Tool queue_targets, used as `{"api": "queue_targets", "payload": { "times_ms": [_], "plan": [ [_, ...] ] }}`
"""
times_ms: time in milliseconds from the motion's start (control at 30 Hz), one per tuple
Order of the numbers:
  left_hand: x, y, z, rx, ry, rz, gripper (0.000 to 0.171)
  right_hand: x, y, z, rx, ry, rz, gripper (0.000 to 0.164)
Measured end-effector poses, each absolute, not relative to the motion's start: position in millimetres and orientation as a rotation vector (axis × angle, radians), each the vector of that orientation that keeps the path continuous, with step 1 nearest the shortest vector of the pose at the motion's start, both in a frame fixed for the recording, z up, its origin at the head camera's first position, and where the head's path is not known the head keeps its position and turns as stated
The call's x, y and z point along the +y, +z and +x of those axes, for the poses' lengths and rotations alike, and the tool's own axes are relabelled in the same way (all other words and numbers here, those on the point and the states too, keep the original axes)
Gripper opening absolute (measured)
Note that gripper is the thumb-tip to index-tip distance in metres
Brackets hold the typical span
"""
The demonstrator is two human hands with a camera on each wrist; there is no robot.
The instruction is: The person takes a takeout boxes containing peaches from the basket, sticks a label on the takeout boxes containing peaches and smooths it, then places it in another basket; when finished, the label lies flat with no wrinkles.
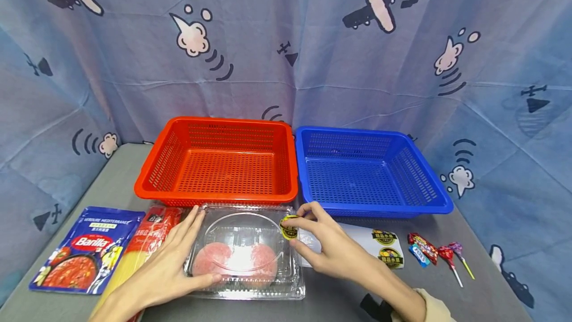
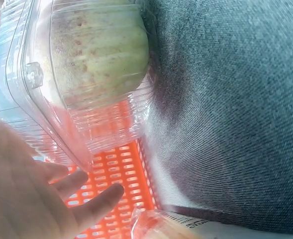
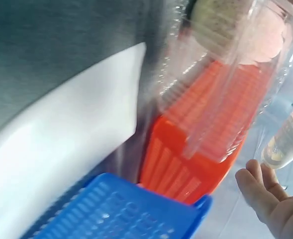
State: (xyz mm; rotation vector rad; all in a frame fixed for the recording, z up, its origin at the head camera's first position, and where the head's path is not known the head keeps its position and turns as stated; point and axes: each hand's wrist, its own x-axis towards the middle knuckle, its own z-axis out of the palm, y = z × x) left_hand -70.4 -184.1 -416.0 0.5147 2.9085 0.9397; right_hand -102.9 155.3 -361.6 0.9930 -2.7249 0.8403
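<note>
In the head view a clear plastic clamshell box (image 1: 246,289) with two pinkish peaches (image 1: 212,258) sits at the front of the table, its lid down. My left hand (image 1: 174,262) rests along the box's left side, fingers fairly straight and thumb over its front left part. Between the fingertips of my right hand (image 1: 328,245) is a round black-and-yellow sticker (image 1: 288,227), pinched just over the lid's right edge. From the right wrist the sticker (image 3: 283,144) shows its pale back beside the fingers. The left wrist view shows one greenish peach (image 2: 99,55) through the box wall.
A red basket (image 1: 216,195) and a blue basket (image 1: 375,210) stand behind. To the right lie a white sticker sheet (image 1: 357,240), wrapped candies (image 1: 422,247) and lollipops (image 1: 447,253). A blue Barilla pouch (image 1: 89,250) and a spaghetti pack (image 1: 134,257) lie left.
</note>
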Motion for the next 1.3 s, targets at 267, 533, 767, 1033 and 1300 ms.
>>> {"api": "queue_targets", "payload": {
  "times_ms": [267, 533, 767, 1033, 1300],
  "plan": [
    [-185, -418, -71, 2.937, 0.934, 0.554, 0.119, 129, -345, -108, -2.758, 0.734, 1.192, 0.031],
    [-186, -417, -71, 2.932, 0.941, 0.554, 0.119, 99, -334, -116, -2.826, 0.578, 1.307, 0.027],
    [-185, -417, -70, 2.91, 0.946, 0.53, 0.119, 80, -332, -121, -2.894, 0.444, 1.373, 0.029],
    [-186, -417, -71, 2.901, 0.939, 0.529, 0.119, 64, -329, -120, -2.947, 0.408, 1.354, 0.031],
    [-185, -418, -71, 2.92, 0.943, 0.553, 0.119, 53, -330, -120, -2.958, 0.34, 1.355, 0.031]
  ]
}}
